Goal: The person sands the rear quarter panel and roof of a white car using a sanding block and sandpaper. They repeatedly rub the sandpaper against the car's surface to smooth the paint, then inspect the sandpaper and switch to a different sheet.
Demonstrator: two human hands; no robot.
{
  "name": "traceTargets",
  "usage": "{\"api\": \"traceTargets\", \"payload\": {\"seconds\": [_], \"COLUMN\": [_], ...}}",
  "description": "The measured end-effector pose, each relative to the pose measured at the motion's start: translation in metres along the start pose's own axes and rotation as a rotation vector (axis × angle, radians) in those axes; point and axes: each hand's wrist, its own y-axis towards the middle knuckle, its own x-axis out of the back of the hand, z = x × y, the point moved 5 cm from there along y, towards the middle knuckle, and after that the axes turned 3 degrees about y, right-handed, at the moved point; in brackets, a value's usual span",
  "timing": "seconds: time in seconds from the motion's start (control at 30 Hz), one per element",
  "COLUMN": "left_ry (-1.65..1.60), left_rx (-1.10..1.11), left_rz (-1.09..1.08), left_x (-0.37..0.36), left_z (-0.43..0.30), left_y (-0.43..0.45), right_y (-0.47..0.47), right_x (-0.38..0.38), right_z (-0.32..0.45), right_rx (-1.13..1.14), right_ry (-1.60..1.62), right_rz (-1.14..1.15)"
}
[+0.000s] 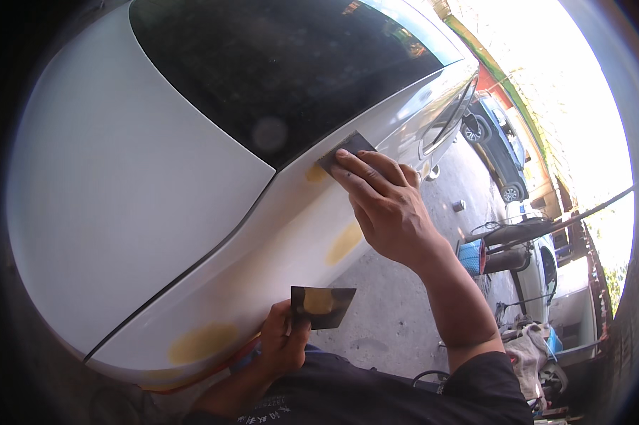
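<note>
My right hand [386,204] presses a dark, flat filler spreader [354,144] against the white car's rear quarter panel, beside the lower corner of the rear window [298,64]. A small patch of yellow body filler [315,173] shows at the spreader's lower edge. Near my body, my left hand [288,334] grips a second dark spreader plate [322,308] with a blob of yellow filler on its face. Other yellow filler patches lie on the panel: one [344,244] below my right wrist and a larger one [202,342] at the lower left.
The white trunk lid [138,186] fills the left. At the right stand a dark parked car [497,143], a blue container [471,257], a dark cylinder [506,260] and a pale cloth [526,356] on cluttered items. A small can-like object [459,205] sits on the concrete floor [394,303].
</note>
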Motion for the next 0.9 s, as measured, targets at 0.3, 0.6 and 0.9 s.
{"api": "traceTargets", "payload": {"seconds": [0.3, 0.6, 0.9], "left_ry": [0.037, 0.039, 0.056], "left_rx": [-0.019, 0.023, -0.021], "left_rz": [0.007, 0.003, -0.004], "left_x": [-0.001, 0.001, 0.002], "left_z": [-0.005, -0.004, -0.003], "left_y": [0.001, -0.001, 0.000], "right_y": [-0.009, -0.012, -0.006], "right_x": [0.012, 0.006, -0.003], "right_z": [0.026, 0.036, 0.049], "right_rx": [0.030, -0.021, -0.005], "right_ry": [-0.009, -0.015, 0.006], "right_rz": [0.071, 0.146, 0.118]}}
